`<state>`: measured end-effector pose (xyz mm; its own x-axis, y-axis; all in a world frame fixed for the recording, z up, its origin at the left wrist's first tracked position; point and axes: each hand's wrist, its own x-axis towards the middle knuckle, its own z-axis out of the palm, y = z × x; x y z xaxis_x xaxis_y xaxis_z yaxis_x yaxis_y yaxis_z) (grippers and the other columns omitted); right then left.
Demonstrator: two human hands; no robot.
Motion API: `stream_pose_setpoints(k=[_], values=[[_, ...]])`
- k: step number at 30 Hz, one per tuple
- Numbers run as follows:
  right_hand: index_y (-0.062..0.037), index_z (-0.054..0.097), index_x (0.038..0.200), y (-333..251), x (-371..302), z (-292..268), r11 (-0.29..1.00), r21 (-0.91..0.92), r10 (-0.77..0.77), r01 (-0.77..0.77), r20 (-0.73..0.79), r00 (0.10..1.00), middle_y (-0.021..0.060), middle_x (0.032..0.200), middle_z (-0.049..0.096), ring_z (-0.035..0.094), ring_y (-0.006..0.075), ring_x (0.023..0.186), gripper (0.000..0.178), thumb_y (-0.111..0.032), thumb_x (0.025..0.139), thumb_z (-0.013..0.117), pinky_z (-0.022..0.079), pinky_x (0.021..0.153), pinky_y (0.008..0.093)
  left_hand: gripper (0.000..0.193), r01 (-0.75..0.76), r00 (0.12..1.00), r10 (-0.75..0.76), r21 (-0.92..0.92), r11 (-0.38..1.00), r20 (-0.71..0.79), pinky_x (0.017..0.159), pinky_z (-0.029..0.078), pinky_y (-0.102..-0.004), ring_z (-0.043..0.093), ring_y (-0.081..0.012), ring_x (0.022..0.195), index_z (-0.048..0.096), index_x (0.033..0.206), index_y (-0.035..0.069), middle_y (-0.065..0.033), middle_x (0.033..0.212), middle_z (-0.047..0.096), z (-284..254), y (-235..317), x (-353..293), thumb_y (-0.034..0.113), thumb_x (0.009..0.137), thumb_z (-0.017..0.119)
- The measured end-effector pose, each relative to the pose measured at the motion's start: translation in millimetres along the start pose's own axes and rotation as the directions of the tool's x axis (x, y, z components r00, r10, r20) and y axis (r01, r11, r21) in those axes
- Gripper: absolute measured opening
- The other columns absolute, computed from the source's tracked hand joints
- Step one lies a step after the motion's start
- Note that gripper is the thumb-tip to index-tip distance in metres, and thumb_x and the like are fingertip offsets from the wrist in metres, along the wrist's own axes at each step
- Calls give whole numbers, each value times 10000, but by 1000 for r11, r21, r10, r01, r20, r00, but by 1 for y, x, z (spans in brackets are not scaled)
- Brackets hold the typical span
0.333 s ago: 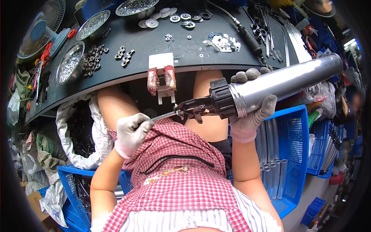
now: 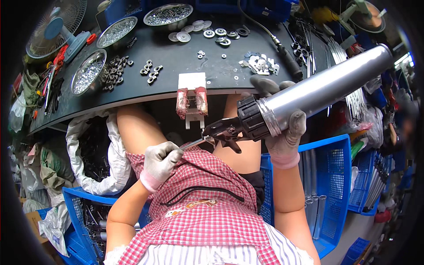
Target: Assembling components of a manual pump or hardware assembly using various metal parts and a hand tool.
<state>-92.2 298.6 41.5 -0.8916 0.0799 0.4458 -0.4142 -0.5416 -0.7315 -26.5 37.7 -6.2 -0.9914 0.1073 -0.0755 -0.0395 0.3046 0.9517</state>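
Note:
My right hand (image 2: 285,139), in a pale glove, wraps round a thick silver-grey tube (image 2: 331,81) near its lower left end. That end carries a black ribbed collar (image 2: 254,117), and a dark, glossy part with a lever-like prong (image 2: 225,132) juts out of it. The tube slants up to the right, above my lap. My left hand (image 2: 162,163), also gloved, is closed on a thin metal rod (image 2: 193,144) whose far end meets the dark part. How the rod joins it is too small to make out.
A white block fixture with red-wrapped posts (image 2: 191,99) sticks out from the edge of the dark table (image 2: 176,57). Steel bowls of small parts (image 2: 89,73), washers (image 2: 183,37) and a black hand tool (image 2: 289,62) lie on it. A blue crate (image 2: 338,194) stands right; a white sack (image 2: 81,176) left.
The tube's far end has swung upward, so it slants more steeply. The whole view has shifted a little. Both hands keep their hold.

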Motion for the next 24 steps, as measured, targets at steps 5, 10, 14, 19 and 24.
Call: stream_pose_setpoints(k=[5, 10, 14, 19, 24], values=[[-83, 375, 1274, 3, 7, -13, 954, -100, 293, -284, 100, 951, 204, 1209, 526, 546, 315, 1150, 676, -512, 826, 644, 505, 940, 437, 219, 63, 998, -63, 21, 998, 18, 570, 399, -240, 478, -69, 603, 618, 723, -15, -9, 628, 561, -8, -5, 1, 163, 848, 594], [-53, 417, 1219, 10, 1, -11, 944, -42, 331, -328, 156, 931, 185, 1196, 564, 585, 245, 1072, 695, -469, 765, 739, 485, 923, 364, 347, 146, 980, -135, -69, 987, 147, 573, 391, -223, 470, -49, 627, 634, 791, 5, 30, 668, 559, -12, -19, -9, 337, 889, 623], [-80, 404, 1238, 12, 4, -7, 931, -8, 359, -366, 212, 909, 230, 1237, 532, 568, 293, 1116, 724, -509, 754, 730, 498, 924, 397, 387, 174, 972, -152, -114, 978, 180, 573, 390, -234, 472, -57, 631, 630, 803, 3, 17, 674, 563, 1, -27, -11, 380, 892, 611], [-13, 507, 1133, -5, 11, -2, 817, -158, 575, -555, 152, 804, 172, 1158, 604, 608, 224, 1066, 694, -534, 735, 735, 501, 933, 396, 443, 171, 976, -112, -343, 924, 187, 597, 375, -222, 464, -59, 642, 607, 767, 25, 18, 692, 556, 41, -40, -13, 441, 913, 574], [-19, 626, 1018, 17, 6, 2, 690, -489, 666, -534, 139, 733, -1, 902, 617, 560, 74, 795, 337, -277, 811, 691, 465, 719, 230, 458, 177, 854, -41, -215, 960, 518, 751, 444, -272, 543, -135, 831, 567, 1103, 25, -60, 913, 584, 50, -68, -20, 447, 931, 518]])
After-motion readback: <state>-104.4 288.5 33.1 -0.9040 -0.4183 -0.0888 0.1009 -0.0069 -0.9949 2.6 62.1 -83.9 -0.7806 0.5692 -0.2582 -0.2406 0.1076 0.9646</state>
